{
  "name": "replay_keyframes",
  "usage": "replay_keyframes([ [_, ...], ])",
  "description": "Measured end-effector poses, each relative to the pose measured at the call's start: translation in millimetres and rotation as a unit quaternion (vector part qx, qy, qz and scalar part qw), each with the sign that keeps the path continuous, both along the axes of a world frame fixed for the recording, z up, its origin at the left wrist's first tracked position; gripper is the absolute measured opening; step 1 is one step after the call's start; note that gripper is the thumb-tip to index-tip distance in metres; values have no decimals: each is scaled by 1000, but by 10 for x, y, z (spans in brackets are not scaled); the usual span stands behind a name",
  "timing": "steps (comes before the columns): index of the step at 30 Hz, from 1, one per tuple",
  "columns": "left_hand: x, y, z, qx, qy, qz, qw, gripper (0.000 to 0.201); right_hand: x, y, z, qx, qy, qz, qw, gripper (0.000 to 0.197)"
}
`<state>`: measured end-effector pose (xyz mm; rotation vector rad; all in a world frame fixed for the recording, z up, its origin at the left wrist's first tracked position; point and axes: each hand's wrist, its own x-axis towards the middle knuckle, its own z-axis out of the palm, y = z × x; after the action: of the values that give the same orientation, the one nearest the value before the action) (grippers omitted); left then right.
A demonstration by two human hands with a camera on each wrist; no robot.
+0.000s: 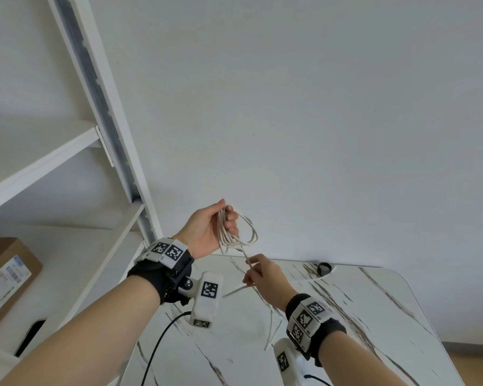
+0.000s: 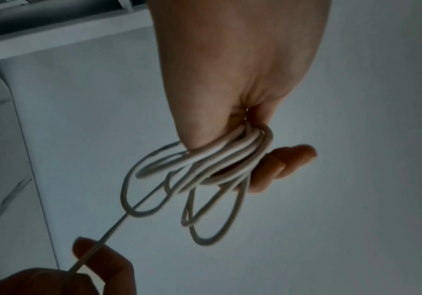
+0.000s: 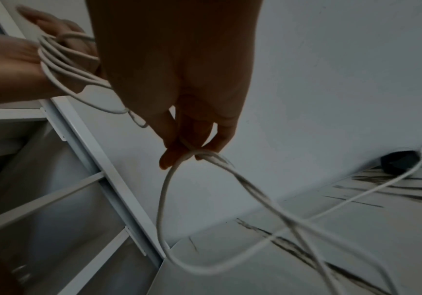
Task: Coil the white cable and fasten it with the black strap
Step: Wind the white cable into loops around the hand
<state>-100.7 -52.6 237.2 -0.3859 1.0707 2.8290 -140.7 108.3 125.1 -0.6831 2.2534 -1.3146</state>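
Head view, right hand: the right hand [image 1: 260,277] is raised above the near part of the marble-patterned surface [image 1: 374,324], its fingers [image 3: 177,153] pinching a run of the white cable [image 1: 234,232].
Right wrist view, cable slack: below the pinch, the white cable [image 3: 169,209] hangs in a loose loop, blurred in part, and a strand trails off across the surface [image 3: 356,249] toward its far edge.
Left hand: the left hand [image 1: 209,229] is held higher and farther out than the right, palm turned toward the camera, fingers [image 2: 275,165] and thumb curled round the gathered loops.
Left wrist view, coil: several loops of the white cable [image 2: 214,159] are bunched under the thumb and hang free on both sides of the grip; one taut strand runs from the bunch down to the right hand [image 2: 98,257].
Coil position: in the air, clear of the surface, between the two hands and the wall [image 1: 318,107].
Black strap: a small dark object [image 1: 324,268] lies at the far edge of the surface beside the cable end; whether it is the strap, I cannot tell.
Shelving: a white shelf unit [image 1: 101,112] stands to the left, with a cardboard box [image 1: 6,277] on a lower shelf.
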Motion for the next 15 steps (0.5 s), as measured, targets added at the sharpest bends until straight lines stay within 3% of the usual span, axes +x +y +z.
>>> replay_keyframes([
  [6,-89,-29,52,13,8,130,991,29,19,81,74,38,-2,33,999,18],
  [15,-179,7,-105,-79,-20,139,987,8,12,137,186,65,35,66,995,22],
])
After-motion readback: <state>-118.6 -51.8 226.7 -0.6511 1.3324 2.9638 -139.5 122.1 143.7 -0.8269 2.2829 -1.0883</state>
